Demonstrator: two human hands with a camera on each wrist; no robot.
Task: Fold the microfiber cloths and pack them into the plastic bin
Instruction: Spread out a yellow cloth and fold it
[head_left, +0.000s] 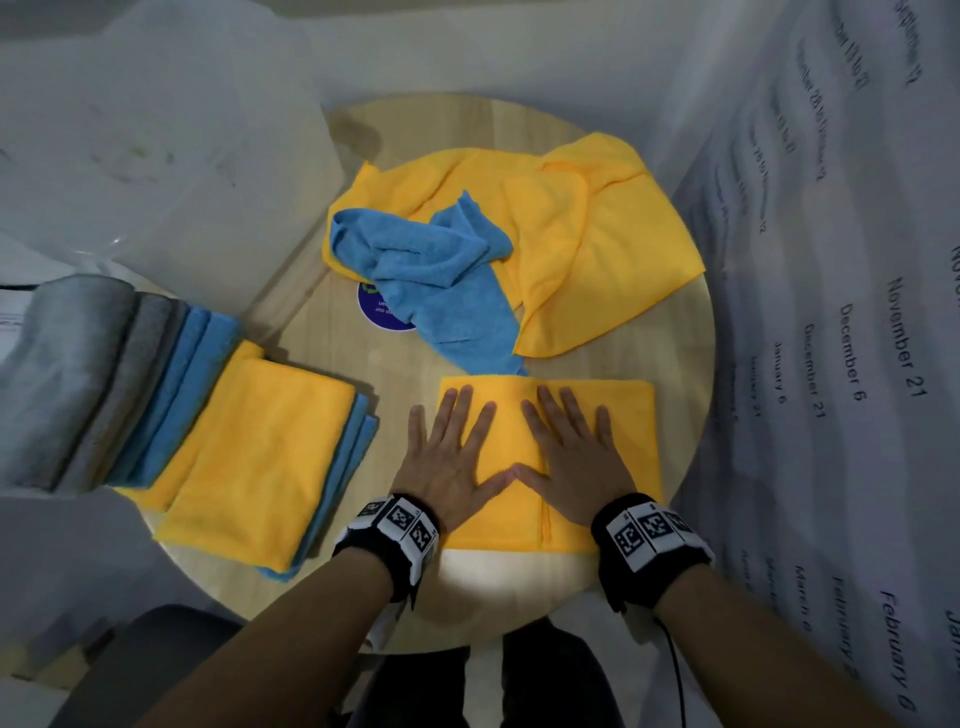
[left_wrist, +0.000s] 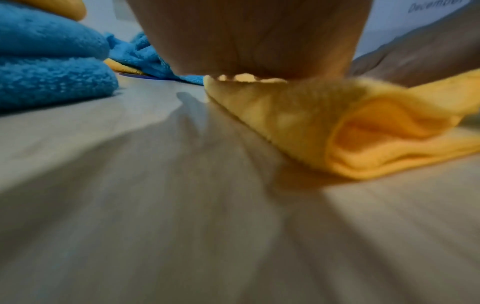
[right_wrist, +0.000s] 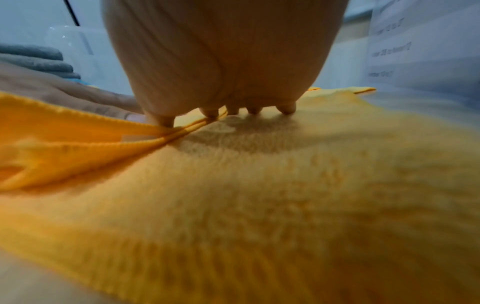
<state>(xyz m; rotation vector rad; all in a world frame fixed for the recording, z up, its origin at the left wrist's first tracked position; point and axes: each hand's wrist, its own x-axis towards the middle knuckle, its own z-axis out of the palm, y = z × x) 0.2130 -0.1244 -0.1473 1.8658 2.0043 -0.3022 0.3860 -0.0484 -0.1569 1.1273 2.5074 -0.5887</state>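
The left hand and right hand lie flat, fingers spread, pressing the folded yellow cloth on the table.

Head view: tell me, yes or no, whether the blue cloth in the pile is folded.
No: the blue cloth lies crumpled and twisted across the unfolded yellow cloth.

The left hand fills the top middle of the left wrist view, its underside pressing down on a folded yellow cloth that lies on the pale wooden desk. The cloth's open layers face the camera at the right. At the left edge sit stacked blue cloths, with a yellow one on top. Behind them a rumpled blue cloth lies on the desk. The hand's shadow falls across the wood.
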